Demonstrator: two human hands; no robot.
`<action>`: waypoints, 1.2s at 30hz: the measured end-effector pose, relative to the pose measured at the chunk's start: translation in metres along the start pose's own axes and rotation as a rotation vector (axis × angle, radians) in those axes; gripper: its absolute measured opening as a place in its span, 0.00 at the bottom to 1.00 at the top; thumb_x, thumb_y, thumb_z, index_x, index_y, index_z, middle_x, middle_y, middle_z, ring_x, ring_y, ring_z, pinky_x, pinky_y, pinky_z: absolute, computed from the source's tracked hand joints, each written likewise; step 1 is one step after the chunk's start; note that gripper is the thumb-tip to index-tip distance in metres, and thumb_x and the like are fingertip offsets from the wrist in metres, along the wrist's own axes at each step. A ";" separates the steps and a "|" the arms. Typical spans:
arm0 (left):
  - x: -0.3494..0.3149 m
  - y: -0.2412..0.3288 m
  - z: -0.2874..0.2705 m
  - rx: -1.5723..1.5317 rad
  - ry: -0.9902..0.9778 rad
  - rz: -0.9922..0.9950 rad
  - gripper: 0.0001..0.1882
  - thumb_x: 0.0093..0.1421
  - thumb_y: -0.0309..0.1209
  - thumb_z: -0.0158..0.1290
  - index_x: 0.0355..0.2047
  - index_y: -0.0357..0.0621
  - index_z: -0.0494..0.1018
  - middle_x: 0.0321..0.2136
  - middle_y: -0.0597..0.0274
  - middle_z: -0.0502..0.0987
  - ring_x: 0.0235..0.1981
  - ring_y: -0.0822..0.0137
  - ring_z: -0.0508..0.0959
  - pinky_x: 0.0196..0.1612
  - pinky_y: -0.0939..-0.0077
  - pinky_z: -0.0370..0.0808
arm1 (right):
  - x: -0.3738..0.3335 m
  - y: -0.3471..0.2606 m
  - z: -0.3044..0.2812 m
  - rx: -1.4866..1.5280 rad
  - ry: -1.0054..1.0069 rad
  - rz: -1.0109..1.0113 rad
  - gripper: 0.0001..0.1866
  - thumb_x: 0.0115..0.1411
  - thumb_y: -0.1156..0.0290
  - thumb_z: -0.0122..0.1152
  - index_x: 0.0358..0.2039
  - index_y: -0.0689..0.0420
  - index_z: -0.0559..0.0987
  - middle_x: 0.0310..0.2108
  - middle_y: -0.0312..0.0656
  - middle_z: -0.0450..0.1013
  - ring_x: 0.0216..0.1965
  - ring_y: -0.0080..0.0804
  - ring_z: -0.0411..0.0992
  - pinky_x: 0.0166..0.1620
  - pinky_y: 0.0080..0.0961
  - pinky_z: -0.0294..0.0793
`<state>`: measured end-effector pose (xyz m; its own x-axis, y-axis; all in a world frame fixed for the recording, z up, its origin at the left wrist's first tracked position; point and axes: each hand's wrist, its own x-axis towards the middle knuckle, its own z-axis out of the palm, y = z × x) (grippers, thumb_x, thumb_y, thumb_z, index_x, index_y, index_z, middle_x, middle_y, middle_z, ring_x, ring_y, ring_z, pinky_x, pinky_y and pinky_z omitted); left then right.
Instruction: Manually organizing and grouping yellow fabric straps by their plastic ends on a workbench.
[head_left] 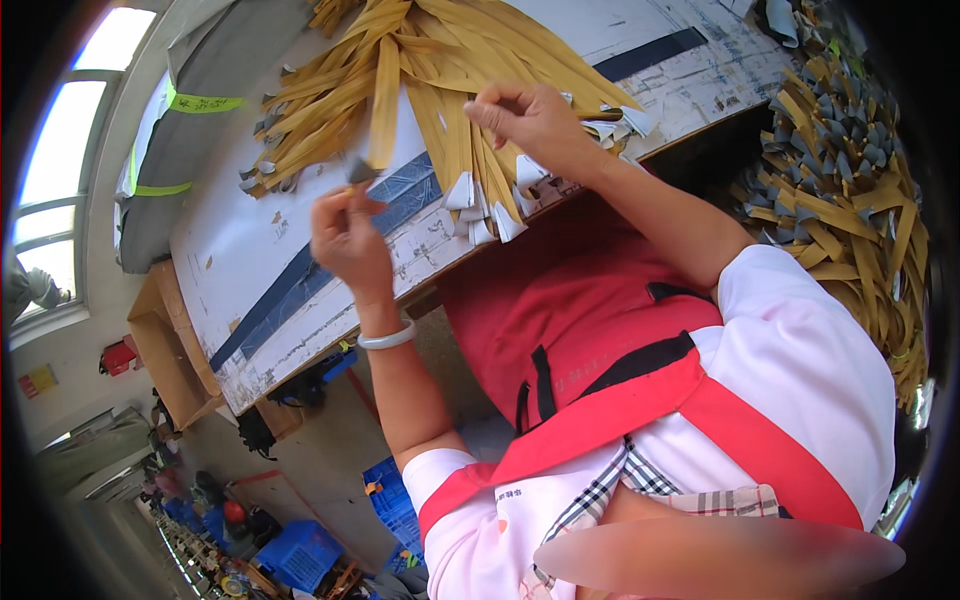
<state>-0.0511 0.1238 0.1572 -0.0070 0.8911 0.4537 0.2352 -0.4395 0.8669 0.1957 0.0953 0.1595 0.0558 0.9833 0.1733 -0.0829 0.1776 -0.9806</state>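
Red cloth apron (pixel 590 300); left fingers (pixel 335 210) grip grey-tipped mustard fabric strip (pixel 384 110), right fingers (pixel 510 93) state unclear; twelve-o'clock strip fan (pixel 330 110) likely pending, two-o'clock heap (pixel 868 225) perhaps done.

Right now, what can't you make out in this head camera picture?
All in the head view:
Gray tab at the left hand: blurred, outline unclear.
Right hand: curled fingers hide whether it pinches anything.
Yellow strips on the table: the top edge cuts off the pile.
Dark blue strip: yellow strips hide whether it joins the dark piece beyond.
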 end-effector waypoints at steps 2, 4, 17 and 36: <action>0.024 -0.022 -0.048 -0.094 0.264 -0.133 0.09 0.65 0.25 0.54 0.43 0.34 0.70 0.33 0.55 0.79 0.30 0.71 0.80 0.35 0.79 0.79 | 0.015 -0.009 -0.041 -0.121 0.023 -0.033 0.11 0.65 0.63 0.61 0.31 0.59 0.78 0.24 0.29 0.70 0.26 0.13 0.67 0.31 0.14 0.70; 0.022 -0.026 -0.076 0.049 0.296 -0.165 0.15 0.65 0.26 0.54 0.50 0.35 0.68 0.34 0.57 0.78 0.32 0.72 0.78 0.38 0.78 0.79 | 0.020 -0.005 -0.070 -0.245 0.041 -0.057 0.12 0.65 0.62 0.61 0.32 0.58 0.78 0.23 0.29 0.69 0.26 0.14 0.68 0.32 0.16 0.70; -0.006 0.027 0.092 0.259 -0.487 0.333 0.16 0.52 0.20 0.59 0.43 0.40 0.76 0.42 0.52 0.77 0.45 0.51 0.76 0.48 0.63 0.73 | -0.002 -0.006 -0.060 -0.750 -0.381 -0.203 0.06 0.57 0.73 0.61 0.31 0.60 0.73 0.32 0.43 0.69 0.39 0.43 0.69 0.42 0.33 0.68; 0.019 0.012 0.077 -0.479 -0.470 -0.291 0.07 0.56 0.14 0.57 0.34 0.36 0.77 0.33 0.67 0.78 0.36 0.77 0.75 0.42 0.84 0.73 | 0.032 -0.001 -0.042 0.082 -0.501 0.099 0.11 0.61 0.68 0.65 0.40 0.58 0.76 0.38 0.29 0.72 0.40 0.16 0.70 0.46 0.16 0.69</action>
<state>0.0262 0.1435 0.1605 0.4390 0.8862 0.1483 -0.1639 -0.0833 0.9829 0.2392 0.1244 0.1626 -0.4381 0.8905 0.1225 -0.1427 0.0657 -0.9876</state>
